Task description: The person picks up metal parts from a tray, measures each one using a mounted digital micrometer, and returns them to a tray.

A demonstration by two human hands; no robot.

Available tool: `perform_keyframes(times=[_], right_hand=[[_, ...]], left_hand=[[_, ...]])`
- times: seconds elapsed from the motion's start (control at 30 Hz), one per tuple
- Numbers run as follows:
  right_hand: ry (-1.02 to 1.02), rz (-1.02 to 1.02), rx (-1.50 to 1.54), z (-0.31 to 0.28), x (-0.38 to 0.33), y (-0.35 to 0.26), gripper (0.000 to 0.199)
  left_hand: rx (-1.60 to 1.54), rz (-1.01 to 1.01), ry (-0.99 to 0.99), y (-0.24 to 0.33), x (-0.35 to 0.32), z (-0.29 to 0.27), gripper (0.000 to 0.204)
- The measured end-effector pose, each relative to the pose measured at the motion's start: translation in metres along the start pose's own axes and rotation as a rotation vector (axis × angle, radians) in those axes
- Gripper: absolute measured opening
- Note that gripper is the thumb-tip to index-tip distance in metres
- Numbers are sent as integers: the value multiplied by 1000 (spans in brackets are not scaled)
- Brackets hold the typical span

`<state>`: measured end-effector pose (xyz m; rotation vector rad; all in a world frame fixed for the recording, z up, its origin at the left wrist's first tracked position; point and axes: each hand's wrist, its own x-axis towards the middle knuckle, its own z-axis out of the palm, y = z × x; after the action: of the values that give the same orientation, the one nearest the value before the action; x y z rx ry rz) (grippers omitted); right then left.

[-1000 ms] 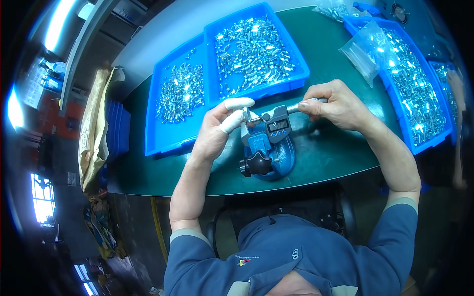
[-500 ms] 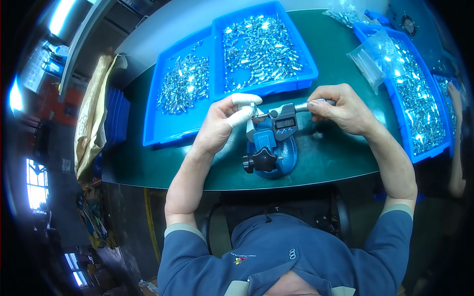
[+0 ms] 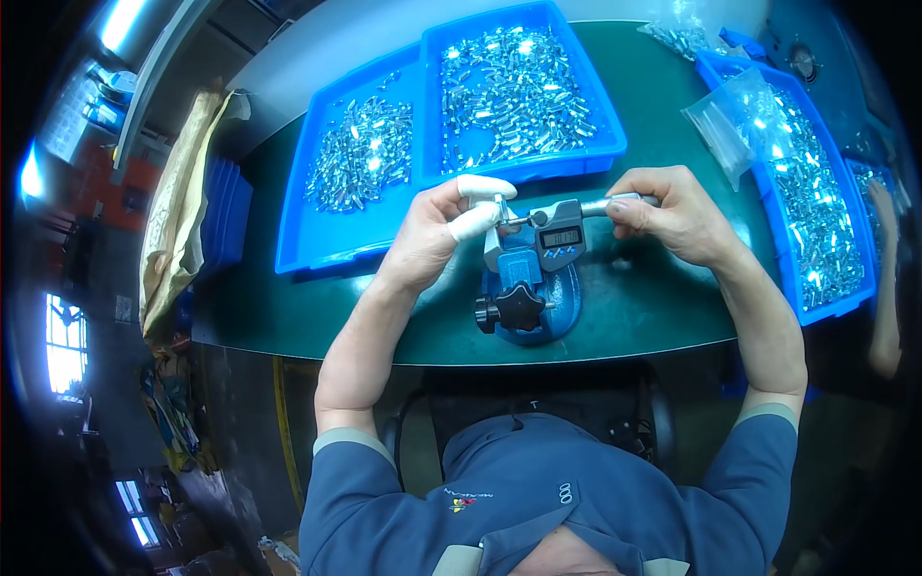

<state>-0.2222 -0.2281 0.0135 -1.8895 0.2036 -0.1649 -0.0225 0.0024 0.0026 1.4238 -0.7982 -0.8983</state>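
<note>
A dim room [image 3: 230, 413] surrounds the green table [image 3: 653, 317]. Blue trays [image 3: 307, 230] at the view's eleven, twelve-thirty and two o'clock hold metal pieces [image 3: 523, 96]; a window [image 3: 65, 346] glows at nine. Near the centre stands a micrometer [image 3: 560, 240]: at its three o'clock, the right hand [image 3: 667, 211] grips the thimble [image 3: 595, 206]; at its nine, the left hand [image 3: 427, 230] pinches a small metal part [image 3: 501, 206].

Micrometer barrel [image 3: 594, 207] — shiny metal, tray [image 3: 336, 240] — smooth plastic
</note>
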Motion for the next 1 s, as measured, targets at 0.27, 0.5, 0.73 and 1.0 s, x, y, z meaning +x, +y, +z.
perform_keyframes(times=[0.27, 0.5, 0.73, 1.0], right_hand=[[-3, 52, 90, -1, 0, 2, 35], [23, 20, 71, 0, 0, -1, 28], [16, 35, 102, 0, 0, 0, 28], [20, 26, 15, -1, 1, 2, 30]], left_hand=[[-9, 0, -9, -2, 1, -1, 28], [4, -1, 5, -2, 1, -1, 27], [17, 1, 18, -1, 1, 1, 26], [12, 2, 25, -3, 2, 1, 26]])
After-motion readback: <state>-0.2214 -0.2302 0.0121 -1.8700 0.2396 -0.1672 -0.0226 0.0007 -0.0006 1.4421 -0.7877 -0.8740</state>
